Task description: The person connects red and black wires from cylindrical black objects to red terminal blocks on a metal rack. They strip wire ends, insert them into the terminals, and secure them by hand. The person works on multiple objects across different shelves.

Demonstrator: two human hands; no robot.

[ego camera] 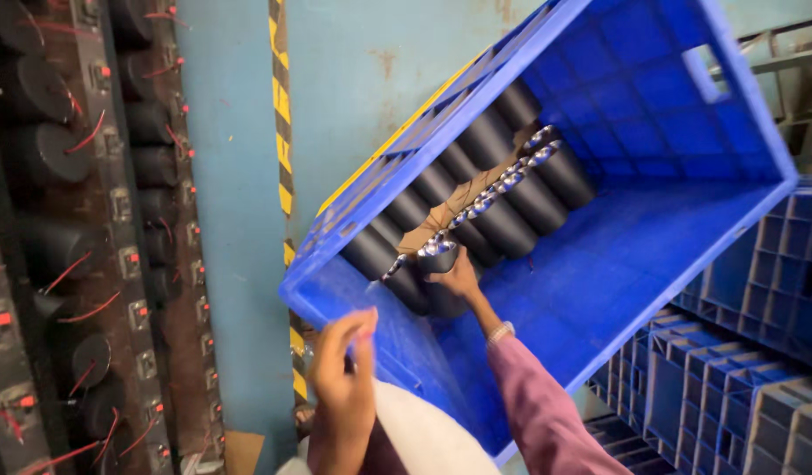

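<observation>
A tilted blue plastic crate (652, 114) holds two rows of black cylinders (502, 224) with silver tops, separated by brown cardboard strips (441, 215). My right hand (457, 277) reaches into the crate and grips one black cylinder (441, 259) at the near end of the row. My left hand (344, 378) is raised near the crate's front rim (335, 290), fingers together and curled; what it holds, if anything, is unclear. A pink sleeve covers my right forearm.
On the left a dark rack (80, 237) carries several black cylinders with red wires. A yellow-black hazard stripe (281, 114) runs down the pale blue floor. More blue crates (740, 387) stand stacked at the lower right.
</observation>
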